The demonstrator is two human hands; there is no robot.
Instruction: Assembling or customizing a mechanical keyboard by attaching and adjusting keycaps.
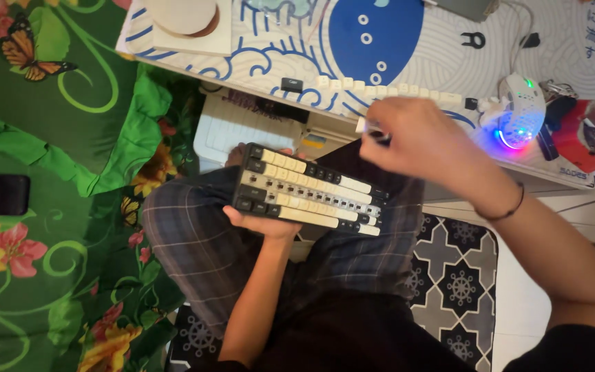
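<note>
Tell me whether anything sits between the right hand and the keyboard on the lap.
Nothing visible does. The right hand hovers just above the keyboard, pinching a small dark object I cannot identify, with open air between them. The left hand holds the keyboard from beneath.

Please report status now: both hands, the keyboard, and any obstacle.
Left hand holds keyboard over lap. Right hand raised above it, pinching a small item, blurred. Keycap row on desk edge. Nothing between.

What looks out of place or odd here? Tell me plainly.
The keyboard, held in the left hand over the lap, has gaps in its middle rows where keycaps are off. Loose pale keycaps sit in a row along the desk mat's edge. The right hand pinches a small dark object.
</note>
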